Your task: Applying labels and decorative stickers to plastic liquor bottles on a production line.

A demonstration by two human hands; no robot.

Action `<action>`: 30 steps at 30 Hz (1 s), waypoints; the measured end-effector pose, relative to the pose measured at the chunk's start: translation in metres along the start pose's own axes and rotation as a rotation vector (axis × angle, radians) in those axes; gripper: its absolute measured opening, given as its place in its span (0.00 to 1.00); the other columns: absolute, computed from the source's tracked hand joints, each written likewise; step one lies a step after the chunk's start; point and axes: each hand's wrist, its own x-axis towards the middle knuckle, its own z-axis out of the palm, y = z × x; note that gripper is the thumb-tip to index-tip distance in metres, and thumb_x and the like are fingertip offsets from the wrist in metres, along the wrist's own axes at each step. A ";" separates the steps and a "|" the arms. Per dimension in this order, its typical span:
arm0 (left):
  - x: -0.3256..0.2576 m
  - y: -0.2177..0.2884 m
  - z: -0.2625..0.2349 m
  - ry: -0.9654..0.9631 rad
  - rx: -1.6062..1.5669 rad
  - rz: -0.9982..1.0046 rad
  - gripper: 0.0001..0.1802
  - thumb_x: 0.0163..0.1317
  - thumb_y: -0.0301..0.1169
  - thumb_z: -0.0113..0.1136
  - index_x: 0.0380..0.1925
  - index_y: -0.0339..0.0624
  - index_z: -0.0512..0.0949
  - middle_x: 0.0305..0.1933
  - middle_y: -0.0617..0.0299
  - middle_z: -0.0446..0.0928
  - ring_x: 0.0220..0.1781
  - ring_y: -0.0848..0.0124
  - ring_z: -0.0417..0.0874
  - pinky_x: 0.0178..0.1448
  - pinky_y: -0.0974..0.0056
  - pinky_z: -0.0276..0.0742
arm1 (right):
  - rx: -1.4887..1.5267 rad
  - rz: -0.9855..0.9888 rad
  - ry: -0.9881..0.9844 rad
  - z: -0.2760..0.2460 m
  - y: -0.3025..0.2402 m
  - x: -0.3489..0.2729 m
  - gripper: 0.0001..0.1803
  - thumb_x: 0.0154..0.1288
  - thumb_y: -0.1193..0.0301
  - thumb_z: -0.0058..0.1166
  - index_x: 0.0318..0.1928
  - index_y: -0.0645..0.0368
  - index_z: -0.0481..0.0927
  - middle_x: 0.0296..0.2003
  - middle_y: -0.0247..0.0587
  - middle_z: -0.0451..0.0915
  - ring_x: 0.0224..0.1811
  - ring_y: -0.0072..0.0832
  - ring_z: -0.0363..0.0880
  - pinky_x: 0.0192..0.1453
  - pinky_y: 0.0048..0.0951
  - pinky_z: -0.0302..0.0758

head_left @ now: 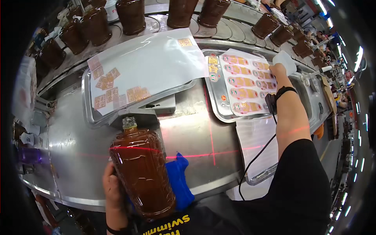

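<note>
One large amber bottle (141, 172) lies on its side at lower centre of the frame, neck pointing up-frame toward a small metal stand (147, 113); its visible side bears no label, so labelling appears not yet done. The left hand (111, 186) is curled against the bottle's left flank, gripping it. The right hand (279, 70), at upper right and well apart from the bottle, rests closed at the far edge of a label sheet (244, 84) in a metal tray (219, 105), a white pad (285, 62) just beyond it; whether it pinches a label cannot be told. More filled bottles (131, 15) line the conveyor (235, 29) along the top.
</note>
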 end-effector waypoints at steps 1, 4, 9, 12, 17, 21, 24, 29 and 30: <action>0.000 -0.001 -0.002 0.000 0.022 0.010 0.39 0.67 0.60 0.51 0.57 0.31 0.69 0.55 0.56 0.75 0.55 0.69 0.76 0.59 0.65 0.71 | -0.117 -0.032 0.187 0.000 0.003 0.001 0.25 0.56 0.51 0.57 0.38 0.62 0.85 0.37 0.53 0.85 0.43 0.48 0.83 0.52 0.40 0.74; 0.004 -0.004 -0.006 -0.020 0.087 0.046 0.38 0.67 0.59 0.51 0.57 0.31 0.69 0.54 0.57 0.75 0.54 0.70 0.76 0.58 0.66 0.71 | 0.117 -0.144 0.367 -0.004 0.009 0.004 0.19 0.58 0.57 0.56 0.39 0.59 0.84 0.36 0.53 0.84 0.42 0.49 0.82 0.50 0.40 0.75; 0.005 -0.004 -0.002 -0.030 0.097 0.112 0.31 0.71 0.51 0.50 0.56 0.32 0.70 0.51 0.60 0.76 0.51 0.74 0.75 0.57 0.68 0.70 | 0.339 -0.504 0.323 -0.092 -0.051 -0.062 0.17 0.61 0.57 0.60 0.34 0.60 0.81 0.31 0.46 0.81 0.34 0.38 0.80 0.40 0.37 0.74; 0.006 -0.002 0.003 -0.048 0.044 0.071 0.28 0.73 0.49 0.48 0.56 0.32 0.70 0.51 0.60 0.76 0.52 0.74 0.76 0.57 0.68 0.70 | 0.617 -0.616 0.180 -0.155 -0.066 -0.125 0.15 0.65 0.58 0.58 0.35 0.57 0.80 0.25 0.30 0.75 0.27 0.21 0.69 0.32 0.28 0.68; 0.002 -0.009 -0.002 -0.068 0.275 0.217 0.24 0.74 0.44 0.44 0.53 0.32 0.73 0.48 0.56 0.78 0.50 0.71 0.76 0.56 0.67 0.70 | 0.767 -0.511 -0.191 -0.160 -0.111 -0.155 0.15 0.66 0.55 0.58 0.34 0.53 0.80 0.21 0.22 0.67 0.22 0.13 0.62 0.25 0.22 0.61; 0.002 -0.001 0.000 -0.118 0.423 0.309 0.25 0.73 0.44 0.45 0.53 0.31 0.73 0.48 0.53 0.78 0.51 0.68 0.77 0.58 0.64 0.70 | 0.147 -0.726 0.054 -0.082 -0.149 -0.121 0.18 0.57 0.55 0.60 0.38 0.56 0.85 0.36 0.48 0.85 0.41 0.44 0.83 0.47 0.42 0.77; 0.003 0.001 0.004 -0.136 0.490 0.381 0.27 0.72 0.47 0.47 0.55 0.31 0.73 0.50 0.53 0.76 0.54 0.66 0.76 0.60 0.63 0.68 | 0.053 -0.822 0.008 -0.057 -0.148 -0.127 0.16 0.60 0.57 0.58 0.36 0.57 0.84 0.34 0.51 0.84 0.38 0.45 0.82 0.45 0.43 0.76; 0.001 0.001 -0.006 -0.188 0.360 0.323 0.35 0.72 0.52 0.48 0.63 0.30 0.65 0.60 0.51 0.71 0.61 0.62 0.73 0.66 0.59 0.65 | 0.265 -0.880 0.327 -0.127 -0.147 -0.168 0.15 0.59 0.59 0.61 0.33 0.59 0.82 0.35 0.48 0.80 0.40 0.46 0.80 0.44 0.42 0.76; -0.001 0.004 -0.001 -0.194 0.361 0.325 0.35 0.72 0.52 0.48 0.63 0.30 0.65 0.60 0.51 0.71 0.61 0.62 0.73 0.66 0.59 0.65 | 0.372 -0.984 0.324 -0.143 -0.138 -0.180 0.15 0.61 0.59 0.61 0.34 0.60 0.81 0.37 0.46 0.77 0.39 0.45 0.78 0.43 0.41 0.75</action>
